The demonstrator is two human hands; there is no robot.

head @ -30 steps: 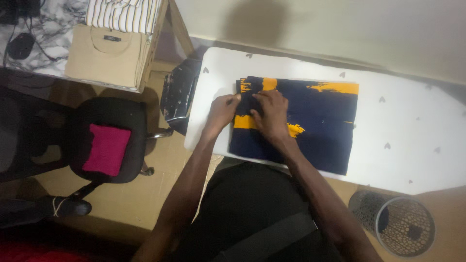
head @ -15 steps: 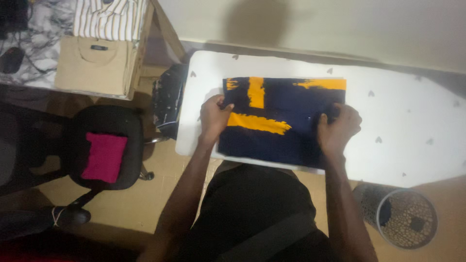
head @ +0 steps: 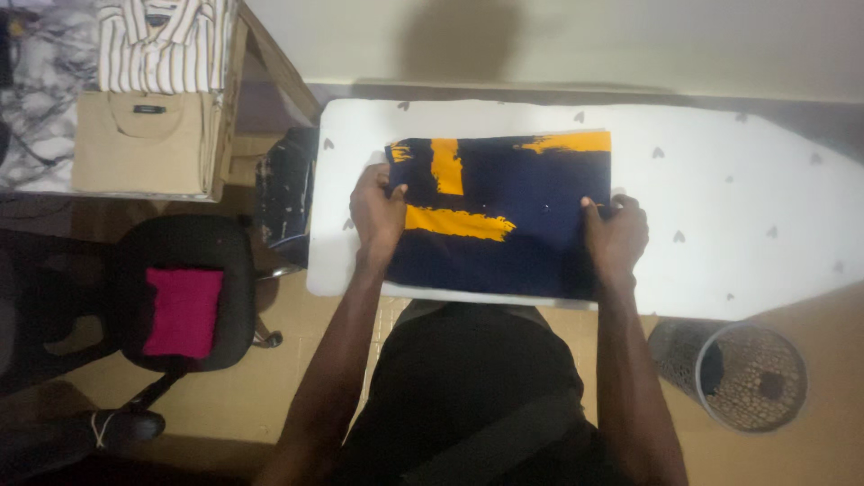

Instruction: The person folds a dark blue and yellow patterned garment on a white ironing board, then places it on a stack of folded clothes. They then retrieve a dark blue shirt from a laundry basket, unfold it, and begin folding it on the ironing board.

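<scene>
Navy cloth with orange streaks, a folded garment (head: 504,225), lies flat on the white ironing board (head: 720,180), towards its left end. The left hand (head: 376,214) rests on the garment's left edge, its fingers (head: 392,191) curled together and pinching the cloth there. The right hand (head: 616,236) sits at the garment's right edge, its fingers (head: 589,207) closed on the fabric, thumb lying on top. Both forearms run up from the bottom of the view, either side of the person's dark lap.

Left of the board, a black office chair (head: 184,297) carries a magenta cloth (head: 183,310). Above it, a folded tan shirt (head: 139,139) and a striped shirt (head: 162,45) lie on a bench (head: 36,108) with a marbled top. A mesh waste bin (head: 738,373) stands on the floor below the board's right part.
</scene>
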